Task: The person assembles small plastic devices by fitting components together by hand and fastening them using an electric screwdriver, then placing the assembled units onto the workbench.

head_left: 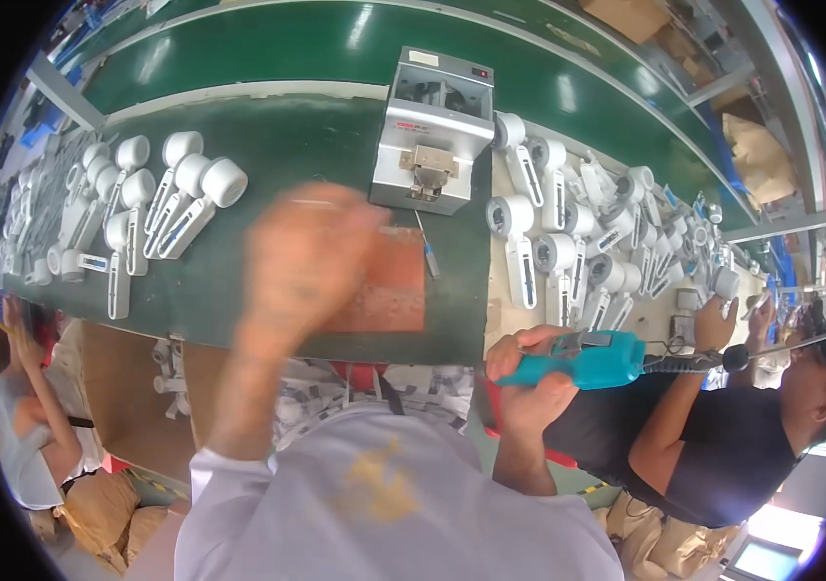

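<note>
Tool (611, 360) of teal colour is grasped by our right hand (532, 399), with the fingers wrapped around its left end. Its long axis goes nearly across us, from left to right, and the black cord (689, 364) leaves it on the right, away from both hands. Its working tip we do not see.

Our left hand (311, 259) is blurred above the counter (204, 300), so we are not able to say whether it grasps something or is released. The relation that matters most, as we judge, is between the tool and the orange mat (398, 302). The mat lies forward and to the left of the right hand, while the left hand is nearer, covering a part of it.

For moving, the green surface shows between the left hand and the white fans (183, 229) farther left. Forward of the mat stands the grey machine (432, 136), and just before it a thin stick with blue handle (432, 259). On the right side we see less room: more white fans (555, 252) are crowded forward of the right hand, and a co-worker's hand (714, 326) is beyond the tool. The near edge of the counter passes close to the right hand.
</note>
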Tool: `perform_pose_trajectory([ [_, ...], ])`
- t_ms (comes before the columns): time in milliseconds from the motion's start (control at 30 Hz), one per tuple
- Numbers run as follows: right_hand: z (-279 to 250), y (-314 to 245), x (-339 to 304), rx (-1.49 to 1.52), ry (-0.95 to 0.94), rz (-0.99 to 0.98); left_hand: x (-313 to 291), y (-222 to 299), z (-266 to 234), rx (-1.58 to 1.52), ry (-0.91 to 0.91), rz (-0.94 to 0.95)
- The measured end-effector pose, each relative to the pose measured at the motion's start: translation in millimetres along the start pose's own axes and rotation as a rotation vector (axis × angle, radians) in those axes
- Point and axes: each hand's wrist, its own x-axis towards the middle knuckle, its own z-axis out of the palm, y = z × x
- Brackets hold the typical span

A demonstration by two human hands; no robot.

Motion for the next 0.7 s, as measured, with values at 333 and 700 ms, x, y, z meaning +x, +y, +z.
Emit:
perform_pose_trajectory([
  [333,-12,-7,-20,-0.022,0.07,0.042,2,58,192,0.213,-0.432,0.212],
  [700,-8,4,-3,-0.075,0.029,0.014,-12,27,63,0.049,-0.257,0.323],
])
